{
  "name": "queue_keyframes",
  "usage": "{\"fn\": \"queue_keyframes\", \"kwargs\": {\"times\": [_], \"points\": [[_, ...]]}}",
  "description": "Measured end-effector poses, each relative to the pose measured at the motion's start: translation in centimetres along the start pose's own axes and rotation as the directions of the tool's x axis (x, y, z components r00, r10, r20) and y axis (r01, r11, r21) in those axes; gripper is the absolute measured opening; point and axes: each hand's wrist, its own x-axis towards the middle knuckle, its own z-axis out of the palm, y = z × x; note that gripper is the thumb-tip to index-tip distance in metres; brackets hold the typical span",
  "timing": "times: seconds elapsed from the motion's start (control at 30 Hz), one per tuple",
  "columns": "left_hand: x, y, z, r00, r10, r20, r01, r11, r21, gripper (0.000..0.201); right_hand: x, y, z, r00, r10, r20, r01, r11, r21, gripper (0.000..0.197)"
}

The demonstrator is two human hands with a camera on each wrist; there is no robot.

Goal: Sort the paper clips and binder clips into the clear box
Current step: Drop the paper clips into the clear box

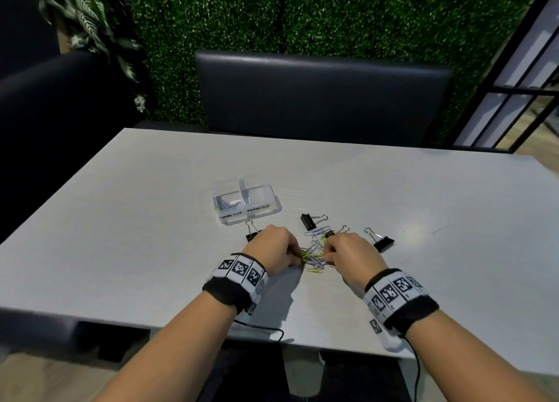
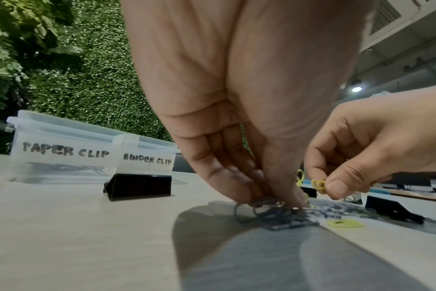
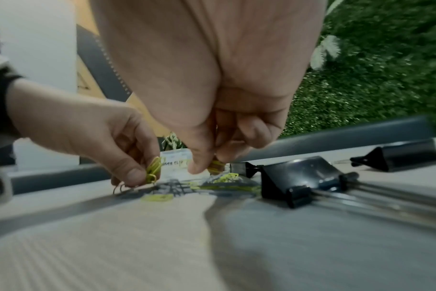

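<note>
The clear box (image 1: 266, 190) stands on the table, its two compartments labelled PAPER CLIP (image 2: 62, 152) and BINDER CLIP (image 2: 147, 159); several paper clips lie in the left one. A pile of yellow and lilac paper clips (image 1: 316, 247) lies between my hands. My left hand (image 1: 295, 258) pinches yellow paper clips (image 3: 153, 169) at the pile's left edge. My right hand (image 1: 328, 258) pinches a yellow paper clip (image 3: 215, 165) at its right edge. Black binder clips lie around: one (image 1: 251, 235) by my left hand, one (image 1: 308, 221) behind the pile, one (image 1: 382, 243) to the right.
The grey table (image 1: 121, 220) reaches to a dark bench back (image 1: 320, 96) and a green hedge wall. A cable runs from my left wrist band over the near table edge (image 1: 266, 329). Another binder clip (image 1: 332, 233) sits against the pile, just beyond my right hand.
</note>
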Motion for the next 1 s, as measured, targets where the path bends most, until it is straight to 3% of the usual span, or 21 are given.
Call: {"fn": "queue_keyframes", "kwargs": {"times": [0.17,0.33,0.43,0.57,0.73,0.83,1.0], "points": [[0.0,-0.9,-0.5,0.998,-0.026,-0.059,0.018,0.990,-0.136,0.018,0.0,0.6,-0.6,0.993,0.084,-0.080,-0.054,0.946,0.321,0.011],[0.1,-1.7,-2.0,0.991,-0.018,-0.131,-0.025,0.947,-0.319,0.014,1.0,-0.3,-2.3,0.981,0.137,-0.134,-0.032,0.807,0.589,0.013],[0.0,-2.8,-3.9,0.972,-0.084,-0.219,-0.023,0.895,-0.446,0.011,2.6,-2.4,-3.2,0.977,0.149,-0.151,0.011,0.672,0.740,0.005],[1.1,-6.7,-7.2,0.884,-0.292,-0.364,0.030,0.814,-0.580,0.008,6.6,-7.0,-3.6,0.990,0.089,-0.105,0.027,0.621,0.783,0.004],[3.1,-10.2,-9.7,0.775,-0.444,-0.449,0.148,0.819,-0.554,0.009,12.1,-12.5,-2.4,0.998,0.041,-0.039,0.007,0.597,0.802,0.007],[3.7,-11.3,-9.8,0.752,-0.489,-0.442,0.218,0.818,-0.532,0.014,14.0,-14.6,-1.6,0.999,0.027,-0.035,0.009,0.639,0.769,0.010],[3.4,-11.9,-9.2,0.760,-0.488,-0.430,0.271,0.839,-0.473,0.019,14.9,-14.8,-1.0,1.000,-0.022,0.019,0.001,0.686,0.727,0.005]]}}
